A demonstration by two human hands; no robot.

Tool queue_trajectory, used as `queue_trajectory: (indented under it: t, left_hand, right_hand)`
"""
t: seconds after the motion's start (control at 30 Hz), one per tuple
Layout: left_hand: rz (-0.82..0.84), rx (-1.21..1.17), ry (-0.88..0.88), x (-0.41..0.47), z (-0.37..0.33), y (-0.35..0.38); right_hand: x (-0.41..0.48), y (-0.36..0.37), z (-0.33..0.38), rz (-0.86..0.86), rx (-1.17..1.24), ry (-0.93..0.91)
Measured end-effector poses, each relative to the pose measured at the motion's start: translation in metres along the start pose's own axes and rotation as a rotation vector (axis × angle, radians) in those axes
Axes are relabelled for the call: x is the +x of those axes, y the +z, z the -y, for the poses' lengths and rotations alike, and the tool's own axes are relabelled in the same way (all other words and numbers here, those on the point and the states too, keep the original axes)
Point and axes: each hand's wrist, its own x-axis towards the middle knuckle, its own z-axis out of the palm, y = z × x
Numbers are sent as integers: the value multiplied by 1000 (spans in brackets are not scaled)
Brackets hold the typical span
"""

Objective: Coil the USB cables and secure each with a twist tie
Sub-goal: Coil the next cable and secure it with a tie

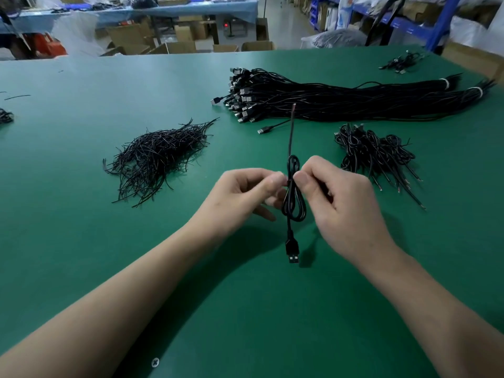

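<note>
A coiled black USB cable (pixel 293 205) hangs above the green table (pixel 81 241), loops above and below its waist, plug (pixel 292 253) pointing down, bare end sticking up. My left hand (pixel 245 197) and my right hand (pixel 335 203) pinch the coil's waist from either side, where a thin black twist tie (pixel 289 181) wraps it. A heap of loose twist ties (pixel 155 156) lies to the left. Two long bundles of uncoiled USB cables (pixel 341 99) lie at the back right. A pile of coiled, tied cables (pixel 376 154) sits right of my hands.
A few more cables (pixel 401 62) lie at the far right corner, and some black wire (pixel 5 115) at the left edge. Cardboard boxes (pixel 180 46) and blue shelving (pixel 441 20) stand beyond the table's far edge.
</note>
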Motion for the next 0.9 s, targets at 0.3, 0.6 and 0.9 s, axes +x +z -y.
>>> queue_trajectory:
  t: [0.3,0.6,0.9]
  left_hand:
    - [-19,-86,183,-4,-8,9]
    - [-186,542,687,-4,-15,4]
    - [-168,113,276,-2,-10,4]
  right_hand:
    - [2,2,5,34,371,116]
    - [1,4,12,249,1188,696]
    - [2,2,13,-18,660,385]
